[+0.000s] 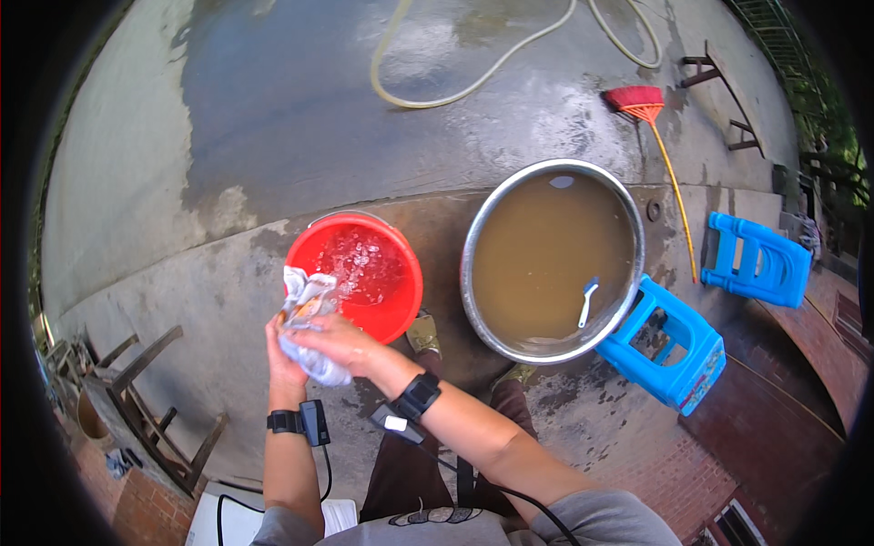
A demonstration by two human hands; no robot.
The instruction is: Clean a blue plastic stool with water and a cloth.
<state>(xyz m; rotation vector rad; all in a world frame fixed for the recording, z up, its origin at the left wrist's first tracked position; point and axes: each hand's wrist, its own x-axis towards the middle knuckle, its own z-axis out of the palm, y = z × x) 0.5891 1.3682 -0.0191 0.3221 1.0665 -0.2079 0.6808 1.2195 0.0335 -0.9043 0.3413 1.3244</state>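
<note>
A bunched wet cloth [308, 296], pale with grey and orange-brown patches, is squeezed between my two hands at the left rim of the red bucket [408, 305]. My left hand [284, 353] closes round it from the left and below. From the right, my right hand [339, 341] presses on it, fingers wrapped over. Part of the cloth hangs out below the hands, and its upper end sticks up beside the rim. Water [360, 264] in the bucket is splashing and full of droplets. Both wrists carry black straps with small devices.
A large metal basin [467, 273] of murky brown water stands right of the bucket, with a blue-and-white brush [586, 305] in it. Two blue plastic stools [696, 364] lie further right. A red broom [669, 164], a hose [473, 86] and wooden benches [137, 364] are around the wet concrete.
</note>
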